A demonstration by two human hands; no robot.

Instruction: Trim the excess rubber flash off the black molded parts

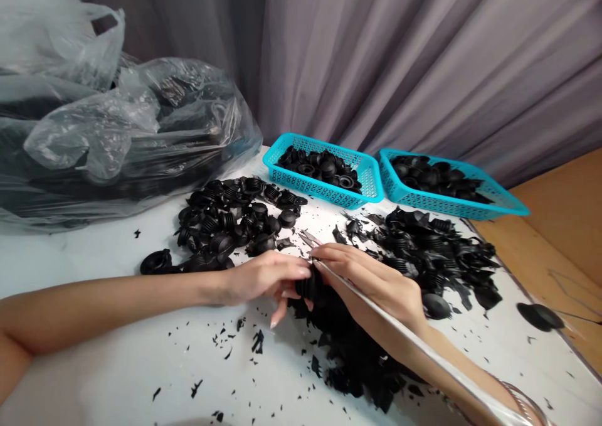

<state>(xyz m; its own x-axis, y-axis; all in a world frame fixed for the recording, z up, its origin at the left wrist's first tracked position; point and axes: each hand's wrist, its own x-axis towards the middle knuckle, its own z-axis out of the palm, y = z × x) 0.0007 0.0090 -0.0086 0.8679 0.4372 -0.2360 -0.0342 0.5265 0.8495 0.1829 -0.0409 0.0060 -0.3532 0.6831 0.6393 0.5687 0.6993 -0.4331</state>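
Note:
Near the middle of the white table, my left hand (270, 276) is closed round a ribbed black rubber part (306, 288). Close against it, my right hand (367, 275) holds a slim metal tool (308, 236), whose pointed tip sticks out past the fingers; its exact kind is hard to tell. Below both hands lies a heap of black scraps (357, 357). A pile of ribbed black parts (221, 225) sits beyond my left hand, and another black pile (427, 250) lies to the right of my right hand.
Two blue baskets, one at the back centre (324, 191) and one at the back right (451, 205), hold black parts. A large clear plastic bag (141, 143) of dark items fills the back left. A white cord or strip (399, 329) crosses above my right forearm. Grey curtains hang behind.

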